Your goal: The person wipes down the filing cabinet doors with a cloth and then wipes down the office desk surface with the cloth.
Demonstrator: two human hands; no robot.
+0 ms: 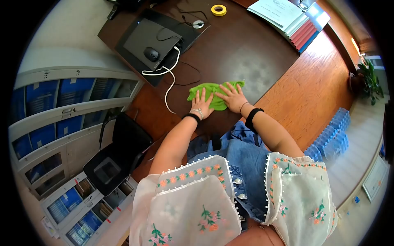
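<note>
A bright green cloth (210, 88) lies bunched on the dark brown desk (238, 45), near its front edge. My left hand (200, 105) presses flat on the cloth's left part, fingers spread. On the right side of the same cloth rests my right hand (233, 98), its fingers also stretched out and apart. Both palms face down, and neither hand grips the cloth. Left of the cloth, a white cable (172, 78) curls over the desk toward the front edge.
A closed laptop (143, 37) with a mouse (151, 53) on it sits at the left. Yellow tape (218, 10) and stacked folders (287, 22) are at the back. A black chair (123, 143) stands left, and water bottles (332, 135) are on the floor at right.
</note>
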